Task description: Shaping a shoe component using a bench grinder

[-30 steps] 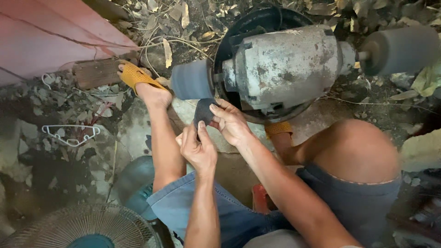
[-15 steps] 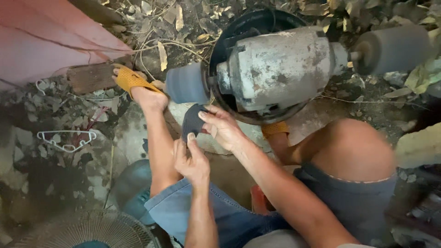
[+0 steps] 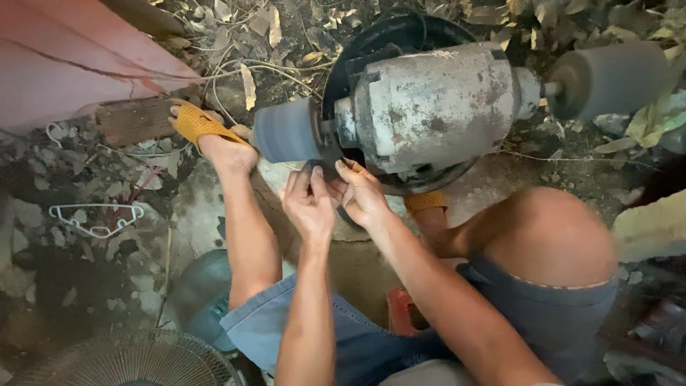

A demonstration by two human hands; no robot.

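Together, the left hand (image 3: 309, 204) and right hand (image 3: 359, 191) pinch a small dark piece (image 3: 319, 169) just under the grey wheel (image 3: 284, 131) of the grinder (image 3: 436, 107); it seems near the wheel but not yet pressed on.

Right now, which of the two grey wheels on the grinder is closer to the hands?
The grinder's left grey wheel, just above both hands; the other wheel sits at the far right end.

soft even daylight, weak shadows, mild motion blur – right edge smeared, corners dim
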